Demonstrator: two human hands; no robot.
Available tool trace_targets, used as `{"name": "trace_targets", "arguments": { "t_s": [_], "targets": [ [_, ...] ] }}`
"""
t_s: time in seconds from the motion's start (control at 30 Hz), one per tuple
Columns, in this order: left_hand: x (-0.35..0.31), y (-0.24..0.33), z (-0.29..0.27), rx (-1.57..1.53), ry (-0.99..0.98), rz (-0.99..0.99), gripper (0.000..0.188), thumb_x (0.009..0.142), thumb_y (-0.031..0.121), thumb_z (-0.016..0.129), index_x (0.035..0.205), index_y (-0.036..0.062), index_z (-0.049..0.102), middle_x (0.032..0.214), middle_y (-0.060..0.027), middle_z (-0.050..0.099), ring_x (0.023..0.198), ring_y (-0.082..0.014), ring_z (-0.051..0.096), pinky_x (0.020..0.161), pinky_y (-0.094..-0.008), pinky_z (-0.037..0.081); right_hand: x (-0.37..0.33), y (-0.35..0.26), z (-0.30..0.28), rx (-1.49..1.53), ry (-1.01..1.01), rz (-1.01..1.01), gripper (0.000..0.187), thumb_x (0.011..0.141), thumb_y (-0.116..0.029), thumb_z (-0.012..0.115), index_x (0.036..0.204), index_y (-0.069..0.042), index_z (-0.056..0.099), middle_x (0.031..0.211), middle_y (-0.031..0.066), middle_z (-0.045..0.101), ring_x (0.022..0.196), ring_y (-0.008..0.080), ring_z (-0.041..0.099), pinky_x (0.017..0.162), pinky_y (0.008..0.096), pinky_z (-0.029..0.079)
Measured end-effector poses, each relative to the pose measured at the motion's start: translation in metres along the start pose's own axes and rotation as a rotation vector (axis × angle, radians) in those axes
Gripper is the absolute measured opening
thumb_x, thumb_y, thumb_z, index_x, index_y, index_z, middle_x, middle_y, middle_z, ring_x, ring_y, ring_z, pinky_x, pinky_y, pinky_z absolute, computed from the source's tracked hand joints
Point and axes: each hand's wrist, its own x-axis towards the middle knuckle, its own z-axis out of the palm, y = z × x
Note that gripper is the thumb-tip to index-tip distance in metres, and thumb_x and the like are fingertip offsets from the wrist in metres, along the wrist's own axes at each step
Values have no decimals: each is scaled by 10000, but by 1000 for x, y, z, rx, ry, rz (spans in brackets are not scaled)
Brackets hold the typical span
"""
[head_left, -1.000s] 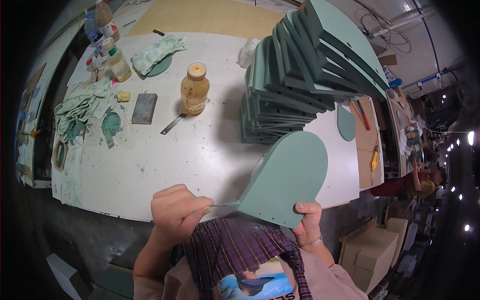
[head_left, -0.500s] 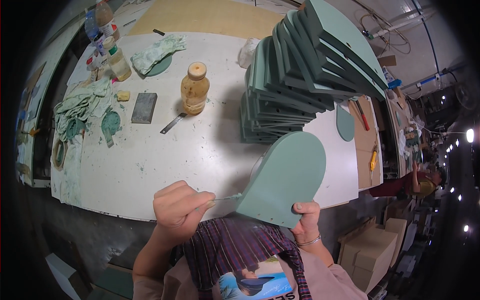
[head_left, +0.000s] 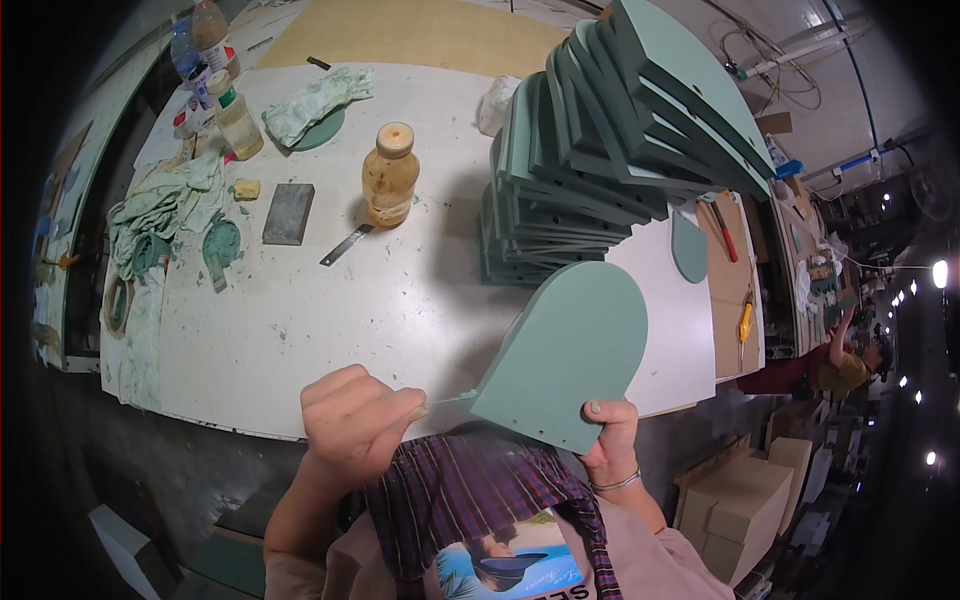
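**Green panel (head_left: 575,350) in our right hand (head_left: 610,430), thin tool (head_left: 448,399) in our left hand (head_left: 355,425)**

We look down on a white surface (head_left: 300,340). The panel, rounded at its far end and straight at its near end, is held tilted over the surface's near edge, in front of a plaid apron (head_left: 470,490). Small holes line its straight end. Our right hand grips the near right corner, thumb on the upper face, other fingers mostly hidden. Our left hand is closed in a narrow pinch on the tool, whose tip reaches the panel's left edge; we cannot tell whether they touch.

Behind the panel rises a tall, uneven stack (head_left: 590,150) of similar green pieces. Left of the stack stands a capped bottle (head_left: 390,180) of brownish liquid, with a metal strip (head_left: 348,245) at its base. Further left are a grey block (head_left: 289,214), a small yellow piece (head_left: 247,189) and a crumpled, green-stained cloth (head_left: 170,205).
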Motion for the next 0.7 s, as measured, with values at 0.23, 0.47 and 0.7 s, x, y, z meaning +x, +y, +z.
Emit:
{"name": "trace_targets", "arguments": {
  "t_s": [0.23,0.47,0.7],
  "targets": [
    [0,-1,2,10,17,54,166,609,-20,706,760,40,675,553,-48,501,479,-200,470,445,-302,360,-2,0,-2,-7,-8,-18,684,652,34,611,1308,65,422,1183,203,564,1077,353,586,956,453,484],
    [-55,-61,32,77,-19,-228,128,652,0,724,759,64,694,693,-46,582,641,-204,550,532,-313,429,-7,-8,-17,12,38,-94,666,669,47,596,1310,55,421,1184,199,561,1082,350,581,963,444,479],
    [-108,-82,48,189,-94,-260,134,645,10,728,746,93,695,702,-26,550,672,-195,536,539,-309,431,-10,-8,-26,2,75,-115,669,669,52,585,1316,52,414,1190,188,557,1084,348,574,973,439,472]
  ]
}}
